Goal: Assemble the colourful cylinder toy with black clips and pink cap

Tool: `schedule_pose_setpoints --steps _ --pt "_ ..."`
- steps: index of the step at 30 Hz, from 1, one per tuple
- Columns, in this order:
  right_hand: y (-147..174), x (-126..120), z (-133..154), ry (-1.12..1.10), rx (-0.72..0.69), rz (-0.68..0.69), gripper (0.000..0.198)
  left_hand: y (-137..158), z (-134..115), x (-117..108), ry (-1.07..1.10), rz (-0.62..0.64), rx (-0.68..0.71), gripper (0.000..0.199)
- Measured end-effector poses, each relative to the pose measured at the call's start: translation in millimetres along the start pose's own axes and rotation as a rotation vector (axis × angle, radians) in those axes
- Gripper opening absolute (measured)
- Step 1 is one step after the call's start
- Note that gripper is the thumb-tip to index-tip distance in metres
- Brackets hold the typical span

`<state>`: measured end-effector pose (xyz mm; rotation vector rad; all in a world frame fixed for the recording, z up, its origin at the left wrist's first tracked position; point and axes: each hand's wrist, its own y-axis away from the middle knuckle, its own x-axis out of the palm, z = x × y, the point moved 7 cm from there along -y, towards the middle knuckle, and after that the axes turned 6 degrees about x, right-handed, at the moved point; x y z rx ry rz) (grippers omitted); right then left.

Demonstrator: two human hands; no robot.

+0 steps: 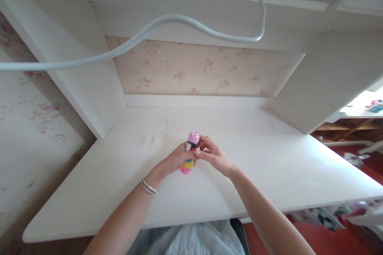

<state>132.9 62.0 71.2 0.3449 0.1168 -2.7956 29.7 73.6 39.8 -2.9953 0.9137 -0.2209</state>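
Observation:
A small bottle (189,164) with a pink cap (194,137) is held up over the white desk, leaning slightly, cap end away from me. Bright pink, yellow, blue and red show on its body, with a dark and white label below the cap. My left hand (176,157) is wrapped around the body from the left, its thumb across the front. From the right, my right hand (214,153) touches the bottle with bent fingers near the cap; its thumb tip meets the left thumb. Part of the body is hidden behind the fingers.
The white desk (134,199) has dark smudges at its left. White side panels and an overhead shelf (293,3) with plastic bottles enclose it. A thick white cable (173,18) crosses the upper view. At right are a wooden shelf (353,127) and red floor.

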Motion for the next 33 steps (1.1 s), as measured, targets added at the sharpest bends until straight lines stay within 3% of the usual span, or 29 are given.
schedule_pose_setpoints --steps 4,8,11,14,16,20,23,27,33 --pt "6 10 -2 -0.054 0.043 0.074 0.031 6 7 6 0.181 0.125 -0.065 0.039" --pt "3 10 -6 -0.207 0.057 0.055 0.033 2 4 10 0.157 0.105 0.01 0.045" --pt "-6 -23 -20 -0.21 0.097 -0.151 0.038 -4 7 6 0.064 0.034 0.051 0.059" --pt "-17 -71 -40 -0.145 0.18 -0.319 0.041 -7 22 -3 -0.051 -0.077 -0.033 0.063" --pt "-25 -108 -48 -0.125 0.155 -0.402 0.042 -8 31 -7 -0.12 -0.121 -0.088 0.06" --pt "-39 -184 -62 -0.001 0.079 -0.571 0.046 -7 37 -3 -0.179 -0.097 -0.103 0.05" --pt "-47 -224 -76 0.118 0.053 -0.641 0.051 -7 39 -2 -0.199 -0.082 -0.086 0.046" --pt "-51 -252 -91 0.19 0.078 -0.709 0.037 -7 42 -1 -0.215 -0.059 -0.052 0.041" --pt "-55 -252 -99 0.181 0.07 -0.654 0.036 -9 45 1 -0.233 -0.035 -0.042 0.038"
